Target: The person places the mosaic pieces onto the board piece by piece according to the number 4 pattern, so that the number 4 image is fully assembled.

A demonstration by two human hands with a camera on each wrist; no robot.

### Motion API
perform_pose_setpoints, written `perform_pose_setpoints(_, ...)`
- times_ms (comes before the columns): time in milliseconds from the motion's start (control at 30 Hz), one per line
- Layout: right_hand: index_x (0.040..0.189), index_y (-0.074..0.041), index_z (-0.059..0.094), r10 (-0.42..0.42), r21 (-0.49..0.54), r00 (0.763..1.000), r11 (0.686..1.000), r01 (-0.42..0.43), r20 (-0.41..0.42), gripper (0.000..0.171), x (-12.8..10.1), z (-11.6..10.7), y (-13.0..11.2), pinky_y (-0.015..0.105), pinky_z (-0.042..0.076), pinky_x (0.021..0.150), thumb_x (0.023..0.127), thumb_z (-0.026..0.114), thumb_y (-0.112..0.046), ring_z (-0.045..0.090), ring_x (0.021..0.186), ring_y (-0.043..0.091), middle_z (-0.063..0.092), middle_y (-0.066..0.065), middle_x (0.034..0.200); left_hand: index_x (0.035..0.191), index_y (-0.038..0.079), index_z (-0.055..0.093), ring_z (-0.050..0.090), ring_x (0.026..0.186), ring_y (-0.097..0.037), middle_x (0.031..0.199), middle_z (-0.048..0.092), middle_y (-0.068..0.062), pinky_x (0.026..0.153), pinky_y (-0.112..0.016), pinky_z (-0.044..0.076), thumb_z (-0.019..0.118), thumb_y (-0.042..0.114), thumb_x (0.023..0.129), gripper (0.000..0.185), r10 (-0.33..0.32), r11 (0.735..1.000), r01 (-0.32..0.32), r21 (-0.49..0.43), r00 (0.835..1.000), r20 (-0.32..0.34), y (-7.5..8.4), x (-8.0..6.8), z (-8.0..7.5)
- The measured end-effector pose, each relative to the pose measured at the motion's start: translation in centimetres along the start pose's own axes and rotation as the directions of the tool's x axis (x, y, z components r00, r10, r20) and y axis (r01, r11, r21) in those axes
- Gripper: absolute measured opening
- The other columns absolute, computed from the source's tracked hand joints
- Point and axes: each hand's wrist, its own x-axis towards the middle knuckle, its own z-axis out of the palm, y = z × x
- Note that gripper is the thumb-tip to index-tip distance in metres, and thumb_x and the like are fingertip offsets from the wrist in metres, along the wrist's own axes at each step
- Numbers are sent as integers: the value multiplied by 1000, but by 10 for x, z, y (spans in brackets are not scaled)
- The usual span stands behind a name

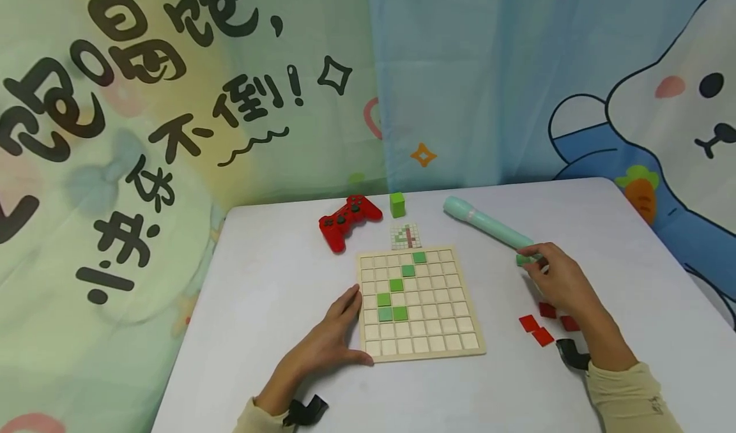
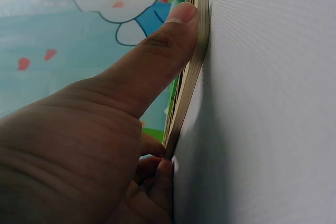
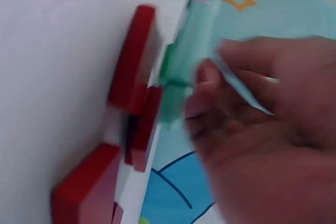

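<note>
A wooden grid board (image 1: 443, 318) lies mid-table with several green tiles (image 1: 395, 285) set in a diagonal line and a small cluster. My left hand (image 1: 336, 332) rests flat against the board's left side, fingers straight; in the left wrist view its thumb (image 2: 157, 66) presses on the board's edge (image 2: 193, 80). To the right of the board, my right hand (image 1: 560, 281) curls its fingertips on a green tile (image 1: 526, 259) next to the end of a mint tube (image 1: 487, 223). The right wrist view is blurred; it shows the right hand (image 3: 273, 129) beside the mint tube (image 3: 191, 45).
Three red tiles (image 1: 543, 323) lie by my right wrist, seen close as red tiles (image 3: 131, 61) in the right wrist view. A red game controller (image 1: 348, 220), a green cube (image 1: 397, 204) and a small pattern card (image 1: 406, 235) sit behind the board. Patterned cloth hangs behind the white table (image 1: 259, 273).
</note>
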Motion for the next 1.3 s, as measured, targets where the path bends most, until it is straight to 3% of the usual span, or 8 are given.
perform_pose_setpoints(133, 145, -2, 57, 9, -34, 999, 999, -8, 51, 42, 3, 6, 6, 31, 52, 66, 105, 66, -13, 56, 99, 34, 53, 26, 132, 170, 3, 19, 16, 168, -34, 182, 10, -9, 128, -54, 36, 97, 43, 75, 129, 7, 1000, -7, -10, 1000, -1, -1, 0, 1)
perform_pose_setpoints(267, 152, 0, 50, 20, -77, 995, 997, -12, 99, 53, 4, 8, 8, 53, 62, 84, 105, 66, -15, 54, 103, 38, 45, 31, 144, 170, 4, 18, 15, 168, -32, 182, 9, -7, 129, -53, 35, 98, 42, 75, 130, -8, 1000, 8, -8, 1000, 6, -1, 0, 0)
perform_pose_setpoints(400, 155, 4, 45, 30, -100, 993, 995, -19, 111, 57, 3, 10, 10, 69, 57, 97, 106, 64, -15, 54, 105, 41, 39, 34, 147, 170, 5, 18, 15, 168, -31, 182, 9, -6, 129, -52, 35, 98, 42, 75, 129, -9, 1000, 9, -7, 1000, 2, 0, -1, -1)
perform_pose_setpoints(700, 145, 4, 54, 18, -106, 998, 994, -11, 63, 42, 2, 14, 8, 76, 47, 106, 105, 61, -8, 49, 119, 49, 36, 35, 151, 170, 6, 19, 16, 168, -31, 182, 10, -6, 129, -52, 36, 98, 41, 74, 130, -11, 1000, 11, -6, 1000, -4, 1, -2, -1)
perform_pose_setpoints(900, 144, 2, 54, 16, -121, 996, 993, -6, 83, 41, 0, 14, 9, 74, 50, 103, 105, 62, -7, 55, 106, 44, 40, 33, 148, 170, 6, 18, 15, 169, -31, 182, 9, -6, 130, -52, 34, 98, 42, 74, 130, -17, 1000, 17, -10, 1000, 1, 0, -2, 0)
perform_pose_setpoints(1133, 141, 0, 54, 51, -111, 996, 993, -43, 76, 39, 1, 15, 12, 74, 54, 98, 104, 63, -6, 54, 108, 47, 40, 35, 144, 171, 7, 18, 14, 169, -30, 183, 8, -4, 130, -52, 34, 98, 42, 74, 130, -25, 1000, 25, -10, 1000, 0, 1, -1, -1)
perform_pose_setpoints(1300, 136, 2, 55, 34, -106, 997, 994, -26, 71, 34, 1, 16, 13, 67, 59, 91, 104, 64, -5, 57, 101, 42, 47, 32, 134, 170, 6, 18, 14, 169, -31, 182, 8, -6, 130, -53, 34, 98, 42, 74, 130, -21, 1000, 21, -8, 1000, -2, 0, -1, 0)
